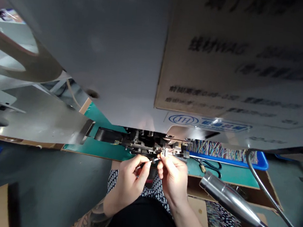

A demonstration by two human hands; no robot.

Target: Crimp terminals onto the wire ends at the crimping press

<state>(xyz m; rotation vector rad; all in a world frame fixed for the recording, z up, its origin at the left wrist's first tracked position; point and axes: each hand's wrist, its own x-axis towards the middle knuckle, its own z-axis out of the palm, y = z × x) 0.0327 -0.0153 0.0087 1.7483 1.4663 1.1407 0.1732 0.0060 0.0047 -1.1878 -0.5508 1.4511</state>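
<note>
- Between the two hands, just ahead of the lap, lay a small dark piece point(153, 160), nearer the fingertips of the left hand point(132, 175).
- From it a thin pale sliver point(157, 159) ran toward the right hand point(175, 178), its long axis roughly crosswise and rising slightly to the right.
- The dark piece looked blackish and narrow; its finer shape was too small to tell.
- The left hand had thumb and forefinger pinched on the dark piece; the right hand had its fingertips closed on the sliver's far end. What else either palm hid could not be told.
- Just beyond both hands sat the dark machine mechanism point(142, 148), beneath a broad grey housing point(118, 69).
- Under the mechanism, and out to either side of the hands, spread a green work surface point(103, 151).
- Right of the right hand rested dark-handled scissors point(213, 165), with a blue tray point(263, 162) of multicoloured strands behind them.
- Nearer the body on that side, a shiny metal tube point(221, 194) slanted past the right forearm.
</note>
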